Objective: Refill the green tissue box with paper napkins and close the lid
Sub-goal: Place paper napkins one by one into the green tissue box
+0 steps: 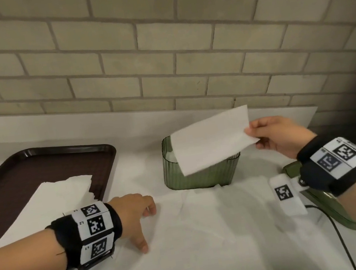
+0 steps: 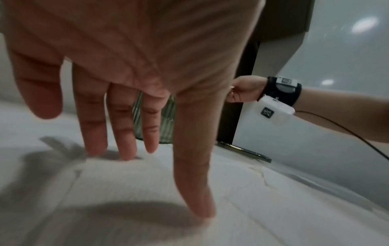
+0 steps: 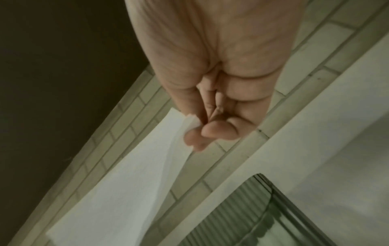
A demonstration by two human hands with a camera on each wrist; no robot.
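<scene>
The green ribbed tissue box [image 1: 201, 174] stands open on the white counter, with white paper showing inside at its left. My right hand [image 1: 274, 136] pinches the corner of a folded white napkin [image 1: 212, 140] and holds it above the box; the right wrist view shows the pinch [image 3: 197, 128] and the napkin [image 3: 130, 186] hanging over the box [image 3: 248, 219]. My left hand [image 1: 138, 217] rests with straight fingers [image 2: 124, 133] on loose napkins [image 1: 210, 234] spread on the counter. The green lid [image 1: 328, 207] lies at the right, partly under my right wrist.
A dark brown tray [image 1: 40, 176] sits at the left with a stack of napkins [image 1: 51, 204] on it. A brick wall [image 1: 159, 45] runs behind the counter. A black cable [image 1: 339, 233] trails from my right wrist. The counter's edge drops off at the far right.
</scene>
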